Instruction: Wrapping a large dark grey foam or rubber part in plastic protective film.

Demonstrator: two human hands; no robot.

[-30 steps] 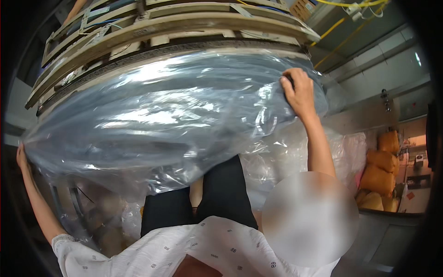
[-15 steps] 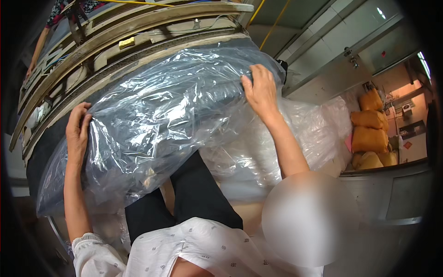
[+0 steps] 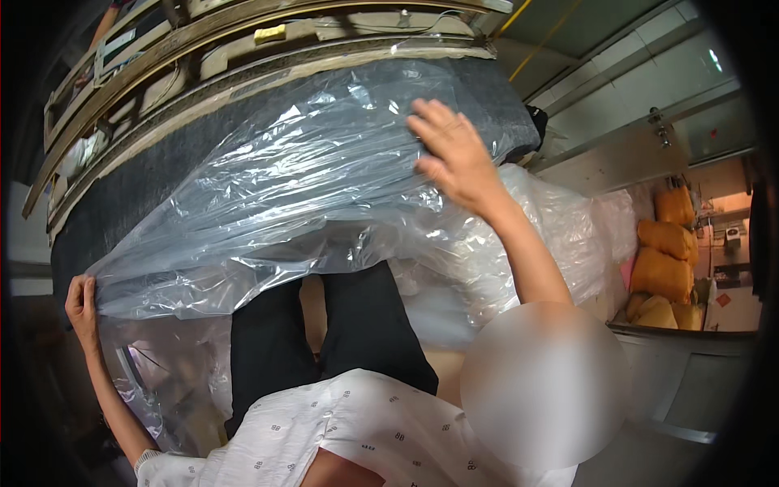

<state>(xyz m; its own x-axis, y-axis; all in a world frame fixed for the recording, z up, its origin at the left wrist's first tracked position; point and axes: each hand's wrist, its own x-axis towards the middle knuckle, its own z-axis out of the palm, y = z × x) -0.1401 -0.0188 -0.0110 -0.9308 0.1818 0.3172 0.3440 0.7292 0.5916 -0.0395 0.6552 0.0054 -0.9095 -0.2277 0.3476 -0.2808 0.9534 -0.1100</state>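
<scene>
A clear plastic sheet (image 3: pixel 276 191) lies in long folds across a dark work surface (image 3: pixel 154 183), its near edge hanging over my knees. At the sheet's left end, my left hand (image 3: pixel 81 302) is closed on a gathered corner and pulls it taut. My right hand (image 3: pixel 458 154) lies over the sheet's right part, fingers stretched out and fairly flat; whether the palm presses on it I cannot tell.
Behind the surface runs a machine frame with long rails (image 3: pixel 324 23), a yellow block (image 3: pixel 269 34) on it. More crumpled clear plastic (image 3: pixel 535 243) is heaped to my right. Orange sacks (image 3: pixel 661 272) are stacked by a doorway. A person's arm shows at the far left.
My left hand has moved left and nearer to me, drawing the sheet's corner along. The sheet went from crumpled to stretched folds, baring more dark surface at left. The right hand has flattened.
</scene>
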